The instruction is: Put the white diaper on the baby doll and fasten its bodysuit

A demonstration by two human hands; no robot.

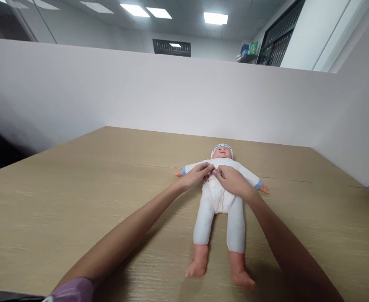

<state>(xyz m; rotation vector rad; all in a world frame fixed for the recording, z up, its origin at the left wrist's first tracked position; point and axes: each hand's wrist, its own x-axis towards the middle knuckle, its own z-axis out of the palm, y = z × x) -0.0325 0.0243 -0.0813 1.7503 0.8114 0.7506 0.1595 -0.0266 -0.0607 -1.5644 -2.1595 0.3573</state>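
A baby doll in white clothing with blue cuffs and a white printed headband lies face up, head away from me. Its arms are spread and its legs point towards me. Around its hips is a white diaper with small orange marks near the waist. My left hand and my right hand meet over the doll's belly, at the top of the diaper. Both hands have their fingers curled closed, fingertips almost touching. Whatever is pinched between them is hidden by the fingers.
The doll rests on a wide wooden table with thin seams across its top. White partition walls rise behind the table and at its right. Beyond the wall, a green package sits among items on a shelf.
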